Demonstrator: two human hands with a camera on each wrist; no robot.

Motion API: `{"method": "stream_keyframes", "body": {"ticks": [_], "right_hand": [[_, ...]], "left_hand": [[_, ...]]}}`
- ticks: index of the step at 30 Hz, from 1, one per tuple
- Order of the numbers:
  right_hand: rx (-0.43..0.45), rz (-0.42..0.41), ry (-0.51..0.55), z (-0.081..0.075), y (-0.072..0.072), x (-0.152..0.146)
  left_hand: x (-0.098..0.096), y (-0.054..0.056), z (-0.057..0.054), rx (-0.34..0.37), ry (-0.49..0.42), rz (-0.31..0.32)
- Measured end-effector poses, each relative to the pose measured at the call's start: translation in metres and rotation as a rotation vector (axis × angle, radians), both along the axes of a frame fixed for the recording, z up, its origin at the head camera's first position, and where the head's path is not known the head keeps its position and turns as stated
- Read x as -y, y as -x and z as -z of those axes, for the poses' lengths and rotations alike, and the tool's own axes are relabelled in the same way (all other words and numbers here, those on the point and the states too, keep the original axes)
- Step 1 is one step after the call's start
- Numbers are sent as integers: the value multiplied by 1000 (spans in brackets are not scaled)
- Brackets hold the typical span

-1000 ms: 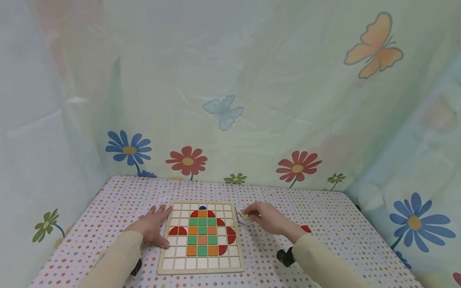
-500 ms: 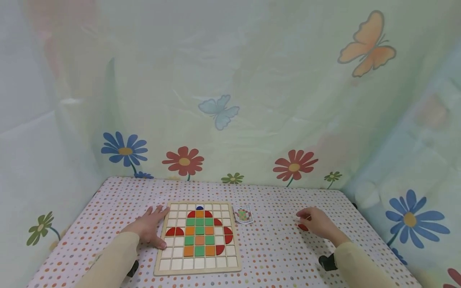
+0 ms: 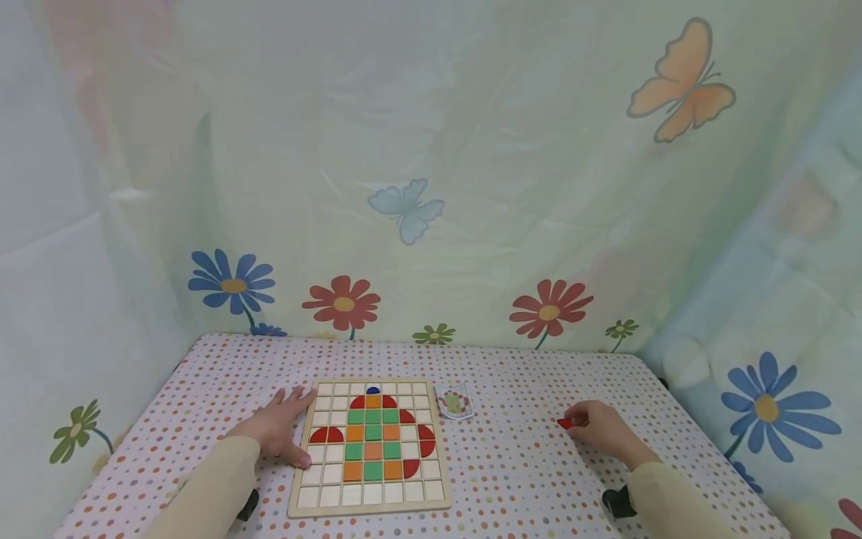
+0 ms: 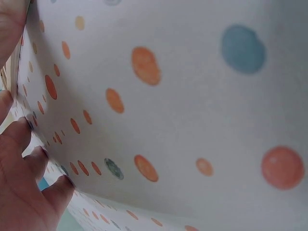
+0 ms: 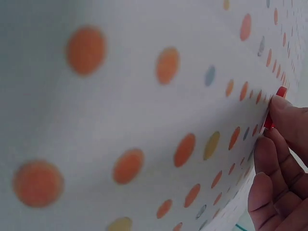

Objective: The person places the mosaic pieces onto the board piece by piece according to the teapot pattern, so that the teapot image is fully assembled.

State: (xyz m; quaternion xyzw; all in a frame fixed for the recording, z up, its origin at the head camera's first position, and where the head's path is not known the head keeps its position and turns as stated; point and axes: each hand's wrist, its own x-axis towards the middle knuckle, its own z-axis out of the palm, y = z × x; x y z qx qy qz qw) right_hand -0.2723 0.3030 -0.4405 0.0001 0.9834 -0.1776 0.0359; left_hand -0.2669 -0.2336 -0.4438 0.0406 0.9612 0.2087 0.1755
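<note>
My right hand (image 3: 601, 429) is at the right side of the table, pinching a small red tile (image 3: 564, 424) between thumb and fingers. In the right wrist view, the red tile's edge (image 5: 268, 122) shows beside the thumb, close to the tablecloth. A wooden grid board (image 3: 370, 512) lies left of centre. Green, orange and red pieces plus a blue half-round piece (image 3: 373, 390) form a pattern on its white cells. My left hand (image 3: 271, 428) rests with spread fingers along the board's left edge, thumb at the frame; its fingers (image 4: 57, 194) are seen close in the left wrist view.
A small picture card (image 3: 455, 402) with a coloured pattern lies just right of the board. The dotted tablecloth (image 3: 512, 464) covers the table. Behind it hangs a cloth backdrop (image 3: 471, 247) printed with flowers and butterflies.
My right hand has left the picture card, moved right to the loose red tile and now pinches it. The left hand keeps its place at the board.
</note>
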Motion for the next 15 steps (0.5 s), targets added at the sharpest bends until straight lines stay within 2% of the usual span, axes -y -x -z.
{"method": "stream_keyframes", "body": {"ticks": [6,15], "right_hand": [[-22,11,8,1,-3,4],[-3,46,27,4,-5,9]], "left_hand": [[0,-1,-1,-8,3,4],[0,0,1,-10,2,2]]}}
